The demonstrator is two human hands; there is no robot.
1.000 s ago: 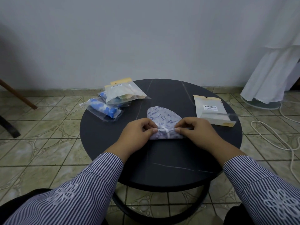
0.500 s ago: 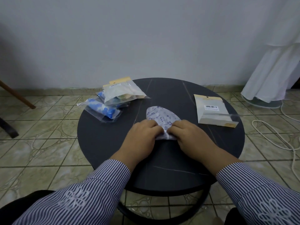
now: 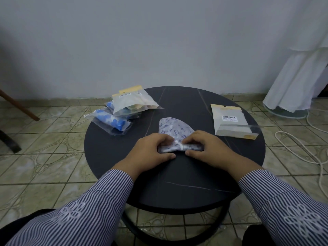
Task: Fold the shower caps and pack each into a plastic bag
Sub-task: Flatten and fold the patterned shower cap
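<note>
A white shower cap (image 3: 173, 128) with purple music notes lies in the middle of the round black table (image 3: 177, 183). Its near edge is rolled into a narrow band. My left hand (image 3: 150, 151) pinches the left end of that band, and my right hand (image 3: 207, 148) pinches the right end. Both thumbs sit in front of the roll. An empty plastic bag (image 3: 230, 123) with a tan header and a barcode label lies flat to the right.
Packed plastic bags (image 3: 131, 107) are piled at the table's back left; one holds a blue-dotted cap (image 3: 113, 121). A white cable (image 3: 301, 150) loops over the tiled floor at right, below a white cloth-covered stand (image 3: 298, 82). A wooden stick (image 3: 19, 107) leans at left.
The cap's near edge has been rolled over into a tighter band, and my two hands have moved a little apart along it after meeting in the middle.
</note>
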